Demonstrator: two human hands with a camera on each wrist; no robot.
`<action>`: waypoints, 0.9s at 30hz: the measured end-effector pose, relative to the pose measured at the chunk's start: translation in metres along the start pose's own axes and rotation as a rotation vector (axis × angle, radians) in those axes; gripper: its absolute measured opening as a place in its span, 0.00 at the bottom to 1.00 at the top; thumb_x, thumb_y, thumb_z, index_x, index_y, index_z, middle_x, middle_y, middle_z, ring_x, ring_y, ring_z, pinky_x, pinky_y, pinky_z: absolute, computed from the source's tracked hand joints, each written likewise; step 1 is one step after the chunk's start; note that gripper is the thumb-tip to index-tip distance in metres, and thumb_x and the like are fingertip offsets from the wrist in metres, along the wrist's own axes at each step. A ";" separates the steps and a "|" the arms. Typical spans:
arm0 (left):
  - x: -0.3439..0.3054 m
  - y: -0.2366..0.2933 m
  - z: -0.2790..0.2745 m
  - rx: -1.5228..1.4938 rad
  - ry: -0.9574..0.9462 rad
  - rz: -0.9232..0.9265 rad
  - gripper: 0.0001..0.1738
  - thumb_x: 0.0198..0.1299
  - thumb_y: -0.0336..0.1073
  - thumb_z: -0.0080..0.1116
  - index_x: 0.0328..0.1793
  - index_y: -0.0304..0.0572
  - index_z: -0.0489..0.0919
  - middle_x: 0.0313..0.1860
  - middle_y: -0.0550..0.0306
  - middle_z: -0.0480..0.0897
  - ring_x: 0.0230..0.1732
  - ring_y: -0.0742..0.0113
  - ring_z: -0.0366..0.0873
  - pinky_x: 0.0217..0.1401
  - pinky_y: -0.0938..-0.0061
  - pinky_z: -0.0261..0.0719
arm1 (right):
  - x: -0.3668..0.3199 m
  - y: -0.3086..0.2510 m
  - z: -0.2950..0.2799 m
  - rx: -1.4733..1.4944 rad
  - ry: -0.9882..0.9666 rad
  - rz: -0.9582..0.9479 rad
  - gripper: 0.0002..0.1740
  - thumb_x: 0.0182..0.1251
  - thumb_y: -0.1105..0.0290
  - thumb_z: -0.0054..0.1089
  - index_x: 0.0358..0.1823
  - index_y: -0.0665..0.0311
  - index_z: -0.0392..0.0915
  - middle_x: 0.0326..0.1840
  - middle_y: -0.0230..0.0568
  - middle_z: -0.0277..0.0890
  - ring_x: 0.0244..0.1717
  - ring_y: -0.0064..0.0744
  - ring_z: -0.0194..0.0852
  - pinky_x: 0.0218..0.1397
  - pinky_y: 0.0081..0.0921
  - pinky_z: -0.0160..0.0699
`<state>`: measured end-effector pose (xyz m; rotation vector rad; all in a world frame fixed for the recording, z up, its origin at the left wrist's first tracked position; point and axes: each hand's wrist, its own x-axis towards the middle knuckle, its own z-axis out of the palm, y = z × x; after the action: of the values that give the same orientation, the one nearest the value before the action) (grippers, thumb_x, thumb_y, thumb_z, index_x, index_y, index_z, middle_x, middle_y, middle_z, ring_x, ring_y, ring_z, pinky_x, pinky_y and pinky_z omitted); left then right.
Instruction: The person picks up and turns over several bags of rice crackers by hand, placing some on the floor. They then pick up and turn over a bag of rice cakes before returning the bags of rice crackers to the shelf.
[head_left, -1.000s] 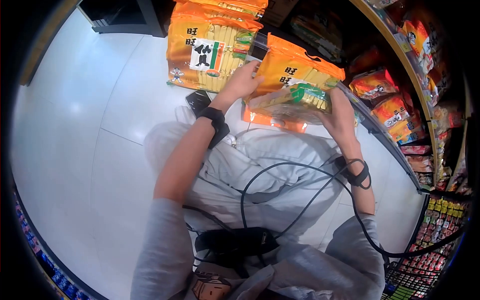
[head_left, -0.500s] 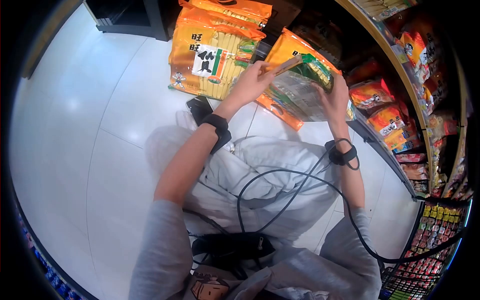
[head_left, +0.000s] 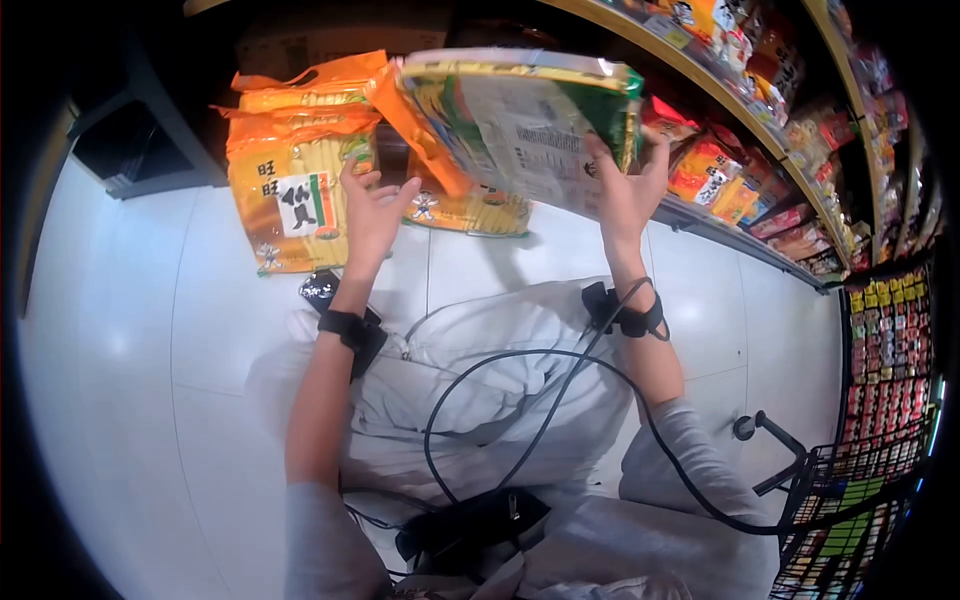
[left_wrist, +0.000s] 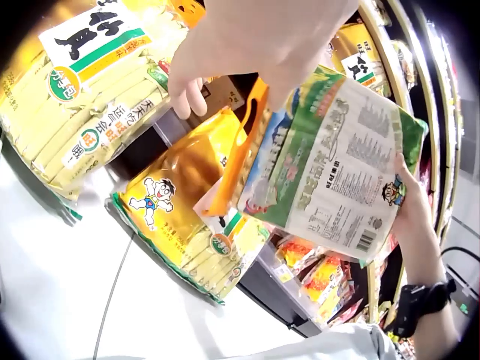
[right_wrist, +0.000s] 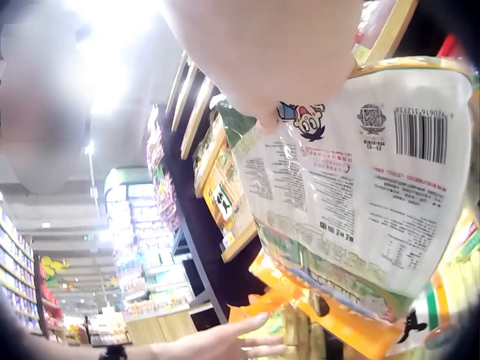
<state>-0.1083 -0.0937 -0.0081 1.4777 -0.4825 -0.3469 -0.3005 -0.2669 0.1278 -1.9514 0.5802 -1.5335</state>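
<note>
One bag (head_left: 530, 125) is gripped by the right fingers (head_left: 655, 165). The left fingers (head_left: 403, 196) spread open beside an orange pack (head_left: 300, 165).

My left hand (head_left: 375, 215) and right hand (head_left: 630, 190) are bare down to the wrists, where I wear a black left strap (head_left: 342, 324) and a black right strap (head_left: 640, 318), each carrying a small dark block. Loose grey sleeves, the left sleeve (head_left: 330, 540) at lower left of the frame and the right sleeve (head_left: 700, 475) at lower right, end near my elbows. I wear pale, creased trousers (head_left: 490, 400), a black pouch (head_left: 470, 532) with a light zip pull at bottom centre, and a looping black cable (head_left: 428, 425).
</note>
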 end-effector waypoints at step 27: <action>-0.006 0.063 -0.064 -0.704 -0.187 -0.178 0.22 0.65 0.39 0.60 0.59 0.32 0.75 0.50 0.51 0.83 0.48 0.67 0.84 0.49 0.75 0.83 | -0.074 0.041 0.024 0.738 -0.467 0.814 0.22 0.74 0.61 0.52 0.59 0.72 0.71 0.51 0.38 0.79 0.48 0.19 0.78 0.50 0.16 0.77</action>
<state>-0.0850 -0.0315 0.0523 0.8047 -0.3256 -0.7183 -0.2950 -0.2439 0.0430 -1.1893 0.4271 -0.6061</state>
